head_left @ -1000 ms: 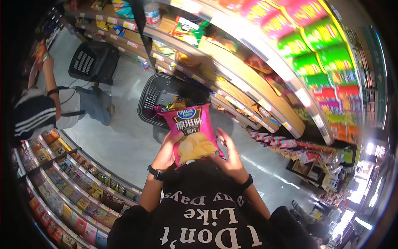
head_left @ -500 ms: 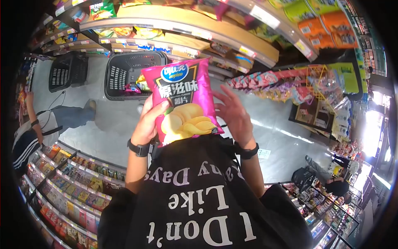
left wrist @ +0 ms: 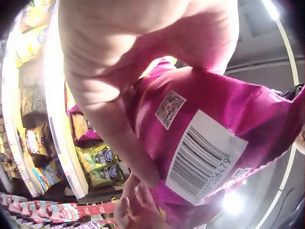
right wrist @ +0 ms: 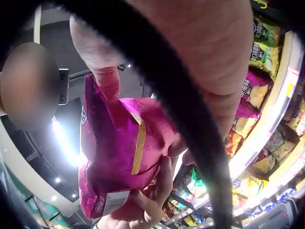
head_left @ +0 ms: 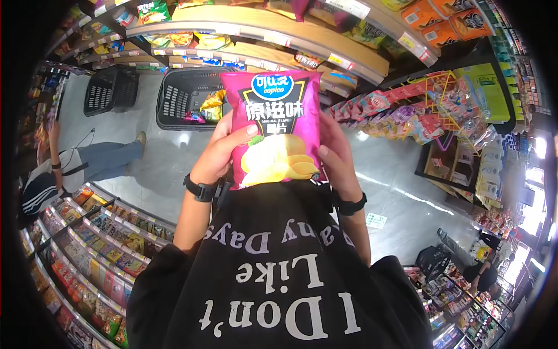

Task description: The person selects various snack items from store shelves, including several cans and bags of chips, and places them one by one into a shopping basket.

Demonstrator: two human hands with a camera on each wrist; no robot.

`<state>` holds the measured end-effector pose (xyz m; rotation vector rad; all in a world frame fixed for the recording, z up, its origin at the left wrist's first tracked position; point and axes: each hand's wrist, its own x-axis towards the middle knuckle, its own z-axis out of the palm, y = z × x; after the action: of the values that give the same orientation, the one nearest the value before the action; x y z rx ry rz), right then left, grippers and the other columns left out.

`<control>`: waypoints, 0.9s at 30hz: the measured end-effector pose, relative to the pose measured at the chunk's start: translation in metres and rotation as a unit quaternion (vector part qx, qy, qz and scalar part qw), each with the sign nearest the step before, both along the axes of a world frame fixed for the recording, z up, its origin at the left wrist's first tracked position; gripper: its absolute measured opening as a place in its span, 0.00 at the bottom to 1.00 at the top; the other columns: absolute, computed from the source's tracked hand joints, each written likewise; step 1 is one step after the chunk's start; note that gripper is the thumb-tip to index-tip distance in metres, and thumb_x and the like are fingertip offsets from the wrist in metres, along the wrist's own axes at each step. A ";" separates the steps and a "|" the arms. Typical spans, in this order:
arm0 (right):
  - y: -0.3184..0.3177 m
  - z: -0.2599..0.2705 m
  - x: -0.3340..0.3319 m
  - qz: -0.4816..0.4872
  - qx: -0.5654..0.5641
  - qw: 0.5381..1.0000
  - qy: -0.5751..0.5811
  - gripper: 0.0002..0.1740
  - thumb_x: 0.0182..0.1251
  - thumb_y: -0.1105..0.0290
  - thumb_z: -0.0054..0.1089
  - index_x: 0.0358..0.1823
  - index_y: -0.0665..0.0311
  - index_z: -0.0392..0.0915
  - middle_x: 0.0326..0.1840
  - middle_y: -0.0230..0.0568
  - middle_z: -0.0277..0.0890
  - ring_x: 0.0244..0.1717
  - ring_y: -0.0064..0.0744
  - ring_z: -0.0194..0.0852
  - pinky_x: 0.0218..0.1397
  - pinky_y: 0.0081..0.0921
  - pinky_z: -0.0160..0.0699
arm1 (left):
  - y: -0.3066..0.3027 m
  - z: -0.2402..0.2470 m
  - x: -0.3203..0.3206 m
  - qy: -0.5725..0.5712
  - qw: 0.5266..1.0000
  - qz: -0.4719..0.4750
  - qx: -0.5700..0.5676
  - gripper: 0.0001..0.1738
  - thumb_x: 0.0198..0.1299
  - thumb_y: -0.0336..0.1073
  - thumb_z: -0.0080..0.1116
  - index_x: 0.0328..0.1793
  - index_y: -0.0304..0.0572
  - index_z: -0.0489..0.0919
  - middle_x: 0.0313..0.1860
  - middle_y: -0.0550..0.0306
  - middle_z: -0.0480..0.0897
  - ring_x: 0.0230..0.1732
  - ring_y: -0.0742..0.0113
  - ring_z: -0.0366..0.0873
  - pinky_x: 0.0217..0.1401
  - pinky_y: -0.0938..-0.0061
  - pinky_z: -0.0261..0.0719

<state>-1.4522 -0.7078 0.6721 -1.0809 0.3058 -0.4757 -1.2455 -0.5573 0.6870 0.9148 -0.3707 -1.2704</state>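
A magenta bag of potato chips [head_left: 276,131] is held upright in front of the chest, its printed front facing the head camera. My left hand [head_left: 216,152] grips its left side, thumb across the front and fingers behind. On the opposite edge, my right hand [head_left: 340,160] holds the bag, the thumb at its lower right side. The left wrist view shows the bag's back with a white barcode label [left wrist: 205,157], and left fingers [left wrist: 128,138] spread against it. From the right wrist, the bag [right wrist: 116,148] appears side-on, with the right thumb [right wrist: 107,81] pressing its edge.
A black shopping basket [head_left: 165,122] with a yellow packet [head_left: 213,104] in it stands on the floor beyond the bag. Another basket [head_left: 110,90] and a person [head_left: 96,160] are at the left. Snack shelves [head_left: 244,32] run along the far side; hanging packets [head_left: 395,110] are at the right.
The right hand, spread beside the bag half a second ago, has come in onto its right edge. The bag has turned more squarely toward the head camera. The head view has swung right since one second ago.
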 end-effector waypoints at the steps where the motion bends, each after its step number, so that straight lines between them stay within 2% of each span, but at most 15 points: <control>1: -0.001 0.000 0.000 -0.002 0.005 1.000 -0.002 0.42 0.71 0.73 0.63 0.83 0.68 0.53 0.82 0.50 0.61 0.80 0.38 0.62 0.81 0.36 0.61 | -0.002 0.001 -0.001 -0.010 1.000 -0.002 0.002 0.32 0.68 0.34 0.64 0.76 0.36 0.68 0.65 0.53 0.82 0.62 0.68 0.81 0.67 0.70 0.80; 4: -0.002 0.001 0.002 0.003 0.011 1.000 0.021 0.42 0.70 0.74 0.63 0.83 0.69 0.53 0.81 0.48 0.62 0.79 0.36 0.63 0.80 0.34 0.63 | 0.000 -0.007 0.006 -0.042 0.999 -0.024 0.019 0.33 0.68 0.34 0.66 0.76 0.36 0.69 0.65 0.56 0.81 0.61 0.71 0.80 0.66 0.72 0.78; 7: -0.007 0.004 0.010 0.011 -0.014 0.998 0.068 0.44 0.69 0.76 0.66 0.82 0.69 0.52 0.79 0.48 0.64 0.76 0.35 0.66 0.78 0.34 0.66 | -0.005 -0.006 0.008 -0.096 0.995 -0.004 0.017 0.31 0.67 0.35 0.65 0.75 0.36 0.69 0.64 0.55 0.82 0.63 0.67 0.81 0.67 0.70 0.79; 8: -0.007 0.006 0.015 0.006 -0.021 0.996 0.082 0.44 0.68 0.76 0.67 0.82 0.69 0.52 0.78 0.47 0.65 0.75 0.35 0.68 0.77 0.34 0.68 | -0.006 0.001 0.013 -0.100 0.995 -0.025 0.021 0.32 0.67 0.34 0.66 0.75 0.36 0.69 0.64 0.58 0.81 0.62 0.70 0.79 0.67 0.72 0.77; 13: -0.021 0.004 0.046 0.006 -0.073 0.989 0.131 0.47 0.64 0.77 0.74 0.80 0.68 0.54 0.72 0.45 0.71 0.69 0.32 0.74 0.72 0.33 0.75 | -0.020 -0.001 0.035 -0.148 0.988 -0.037 -0.023 0.31 0.66 0.27 0.67 0.74 0.37 0.70 0.61 0.61 0.83 0.59 0.75 0.79 0.64 0.74 0.78; 16: -0.026 0.011 0.068 -0.025 -0.094 0.989 0.115 0.45 0.63 0.77 0.76 0.77 0.68 0.57 0.69 0.43 0.73 0.67 0.31 0.75 0.69 0.32 0.78 | -0.033 0.000 0.050 -0.165 0.986 -0.025 -0.025 0.31 0.65 0.25 0.68 0.73 0.37 0.70 0.58 0.59 0.84 0.58 0.74 0.80 0.62 0.74 0.78; 19: -0.040 0.008 0.082 -0.080 -0.138 0.982 0.103 0.44 0.61 0.77 0.77 0.76 0.68 0.59 0.66 0.42 0.74 0.66 0.31 0.75 0.67 0.31 0.79 | -0.054 -0.010 0.059 -0.233 0.972 -0.010 -0.015 0.30 0.67 0.23 0.65 0.74 0.37 0.69 0.60 0.60 0.82 0.60 0.75 0.78 0.63 0.76 0.78; 20: -0.049 -0.001 0.085 -0.097 -0.158 0.976 0.113 0.44 0.61 0.77 0.77 0.75 0.68 0.59 0.66 0.42 0.74 0.66 0.31 0.76 0.67 0.31 0.79 | -0.061 -0.013 0.063 -0.289 0.957 -0.008 0.021 0.30 0.68 0.26 0.66 0.74 0.36 0.70 0.61 0.57 0.82 0.60 0.72 0.79 0.62 0.75 0.79; 23: -0.084 -0.036 0.090 -0.129 -0.194 0.962 0.144 0.44 0.61 0.75 0.78 0.74 0.68 0.60 0.65 0.43 0.75 0.64 0.31 0.76 0.66 0.29 0.79 | -0.101 -0.043 0.061 -0.353 0.930 0.082 0.061 0.29 0.69 0.30 0.65 0.74 0.35 0.71 0.62 0.54 0.82 0.62 0.67 0.80 0.60 0.74 0.80; 24: -0.101 -0.055 0.092 -0.134 -0.207 0.958 0.148 0.44 0.61 0.75 0.78 0.74 0.68 0.60 0.65 0.43 0.75 0.64 0.30 0.76 0.65 0.29 0.79 | -0.117 -0.051 0.057 -0.342 0.931 0.110 0.059 0.30 0.68 0.35 0.66 0.71 0.29 0.71 0.59 0.43 0.83 0.59 0.59 0.82 0.61 0.67 0.80; 25: -0.118 -0.071 0.096 -0.139 -0.221 0.954 0.150 0.43 0.60 0.75 0.78 0.74 0.69 0.61 0.64 0.43 0.75 0.64 0.30 0.76 0.65 0.29 0.79 | -0.129 -0.059 0.058 -0.383 0.915 0.102 0.068 0.32 0.68 0.37 0.67 0.74 0.33 0.71 0.64 0.47 0.81 0.64 0.59 0.80 0.62 0.65 0.80; 27: -0.150 -0.088 0.105 -0.176 -0.235 0.943 0.157 0.42 0.61 0.74 0.79 0.72 0.68 0.63 0.63 0.43 0.76 0.61 0.29 0.78 0.64 0.28 0.79 | -0.161 -0.082 0.059 -0.445 0.888 0.081 0.081 0.32 0.67 0.37 0.67 0.74 0.32 0.70 0.63 0.44 0.81 0.63 0.56 0.80 0.64 0.64 0.79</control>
<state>-1.3477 -0.8576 0.5841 -1.5852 0.7000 -0.7173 -1.1869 -0.7181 0.6047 1.6212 -0.8900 -0.6618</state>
